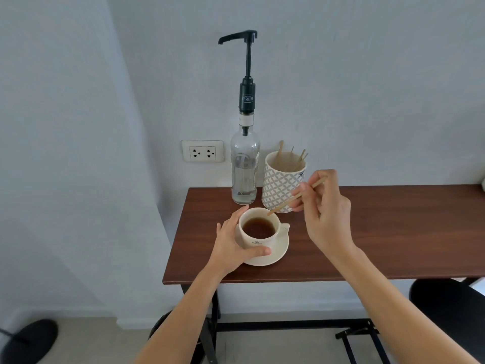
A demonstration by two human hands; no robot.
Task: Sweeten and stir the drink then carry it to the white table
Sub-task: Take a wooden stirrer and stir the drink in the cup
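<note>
Dark wood table point(380, 232) carries saucer point(280, 249), pump bottle point(244, 164), patterned holder point(279, 190) near back edge.

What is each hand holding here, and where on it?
Right hand pinches a wooden stir stick at its upper half; left hand grips the cup by its side.

cup point(258, 229) on saucer point(275, 252), near left front of table point(380, 232) | pump bottle point(244, 169) just behind cup | stick holder point(282, 181) behind-right of cup, beside bottle | stir stick point(296, 197) slanting above cup's right rim | wall socket point(203, 151) behind-left of cup
</note>
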